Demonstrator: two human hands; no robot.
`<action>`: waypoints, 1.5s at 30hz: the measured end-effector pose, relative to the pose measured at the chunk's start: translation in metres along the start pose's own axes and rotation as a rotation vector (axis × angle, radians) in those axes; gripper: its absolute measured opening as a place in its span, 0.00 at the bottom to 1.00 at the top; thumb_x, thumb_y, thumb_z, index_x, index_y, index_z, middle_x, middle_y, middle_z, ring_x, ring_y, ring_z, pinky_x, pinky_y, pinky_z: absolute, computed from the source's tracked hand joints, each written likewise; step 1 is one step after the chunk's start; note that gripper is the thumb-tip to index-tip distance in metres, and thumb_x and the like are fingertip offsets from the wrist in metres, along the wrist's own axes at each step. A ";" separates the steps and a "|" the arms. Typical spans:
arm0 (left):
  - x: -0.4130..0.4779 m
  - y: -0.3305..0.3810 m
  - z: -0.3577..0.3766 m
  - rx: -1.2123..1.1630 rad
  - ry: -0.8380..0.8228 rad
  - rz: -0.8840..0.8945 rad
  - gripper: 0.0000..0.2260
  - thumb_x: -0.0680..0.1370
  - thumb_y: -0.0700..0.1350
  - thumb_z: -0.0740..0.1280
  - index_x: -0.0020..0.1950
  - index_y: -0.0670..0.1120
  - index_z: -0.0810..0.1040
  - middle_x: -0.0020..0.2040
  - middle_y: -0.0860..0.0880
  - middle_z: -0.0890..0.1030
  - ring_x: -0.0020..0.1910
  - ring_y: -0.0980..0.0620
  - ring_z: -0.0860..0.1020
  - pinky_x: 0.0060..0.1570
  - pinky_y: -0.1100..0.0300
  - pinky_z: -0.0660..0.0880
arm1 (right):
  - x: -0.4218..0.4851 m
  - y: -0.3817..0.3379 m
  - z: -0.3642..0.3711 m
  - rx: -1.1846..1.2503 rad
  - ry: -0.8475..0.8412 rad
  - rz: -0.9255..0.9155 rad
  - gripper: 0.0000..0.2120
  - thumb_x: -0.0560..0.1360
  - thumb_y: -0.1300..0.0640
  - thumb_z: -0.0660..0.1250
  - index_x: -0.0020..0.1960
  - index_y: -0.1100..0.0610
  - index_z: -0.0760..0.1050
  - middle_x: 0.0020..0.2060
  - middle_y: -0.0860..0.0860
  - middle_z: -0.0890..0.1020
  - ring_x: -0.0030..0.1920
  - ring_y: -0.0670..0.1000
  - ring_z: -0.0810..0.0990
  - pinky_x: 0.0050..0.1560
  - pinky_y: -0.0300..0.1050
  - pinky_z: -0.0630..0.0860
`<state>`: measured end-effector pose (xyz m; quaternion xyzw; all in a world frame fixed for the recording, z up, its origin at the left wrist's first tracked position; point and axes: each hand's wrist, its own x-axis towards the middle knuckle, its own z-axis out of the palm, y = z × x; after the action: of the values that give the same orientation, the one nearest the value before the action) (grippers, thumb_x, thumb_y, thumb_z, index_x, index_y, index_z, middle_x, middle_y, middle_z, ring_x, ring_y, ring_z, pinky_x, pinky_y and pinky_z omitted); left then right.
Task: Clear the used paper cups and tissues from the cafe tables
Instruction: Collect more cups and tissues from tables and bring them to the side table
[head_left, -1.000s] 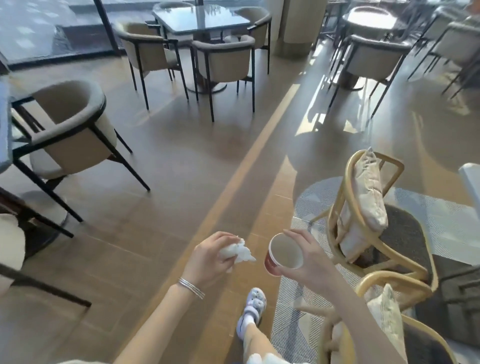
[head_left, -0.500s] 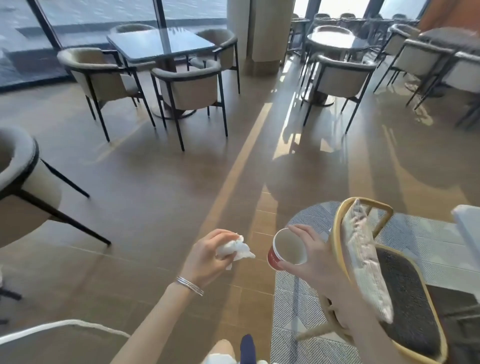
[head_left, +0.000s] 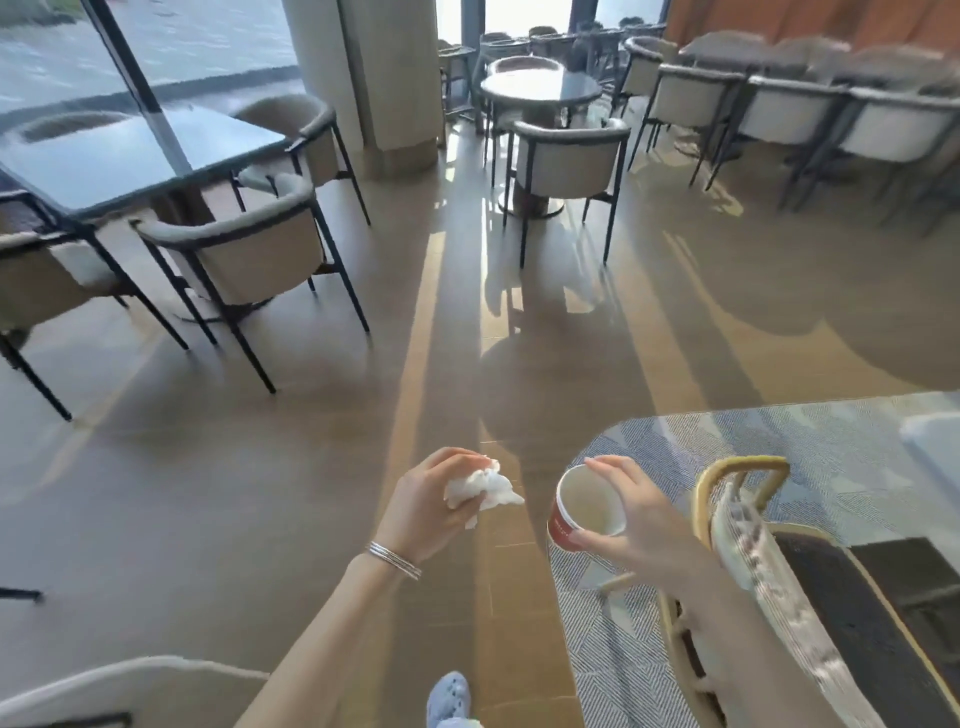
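Just left of my right hand (head_left: 641, 527), which grips the cup (head_left: 571, 525), my left hand (head_left: 423, 512) clutches the tissue (head_left: 483, 488). I should carry the cup mouth-up, tissue bunched tight.

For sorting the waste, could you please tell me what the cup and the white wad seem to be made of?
The cup in the right hand looks like paper: matte red outside, pale lining, thin rim. The wad in the left hand looks like soft tissue: white, matte, crumpled into irregular folds.
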<state>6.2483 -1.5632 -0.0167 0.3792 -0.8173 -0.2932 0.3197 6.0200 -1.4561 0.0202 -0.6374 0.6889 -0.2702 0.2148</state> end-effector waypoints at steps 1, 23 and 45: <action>0.021 -0.006 -0.004 -0.005 -0.013 0.016 0.15 0.69 0.40 0.74 0.53 0.53 0.81 0.51 0.60 0.80 0.48 0.61 0.78 0.47 0.59 0.76 | 0.016 -0.001 -0.004 0.004 0.022 0.010 0.37 0.64 0.52 0.77 0.68 0.59 0.66 0.61 0.48 0.69 0.62 0.45 0.67 0.59 0.30 0.59; 0.426 -0.050 0.147 -0.073 -0.303 0.202 0.17 0.69 0.38 0.72 0.53 0.55 0.80 0.52 0.60 0.79 0.49 0.62 0.78 0.48 0.60 0.76 | 0.296 0.187 -0.136 -0.041 0.214 0.320 0.39 0.64 0.46 0.75 0.70 0.54 0.64 0.64 0.43 0.66 0.58 0.40 0.66 0.58 0.36 0.63; 0.815 -0.028 0.342 -0.143 -0.459 0.394 0.13 0.70 0.41 0.73 0.53 0.51 0.81 0.51 0.58 0.80 0.48 0.60 0.78 0.50 0.62 0.74 | 0.541 0.393 -0.317 -0.047 0.443 0.493 0.40 0.64 0.48 0.76 0.70 0.55 0.64 0.65 0.43 0.67 0.62 0.43 0.68 0.61 0.36 0.63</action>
<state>5.5919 -2.1558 -0.0056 0.1140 -0.9033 -0.3603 0.2032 5.4657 -1.9468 0.0342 -0.3821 0.8585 -0.3260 0.1037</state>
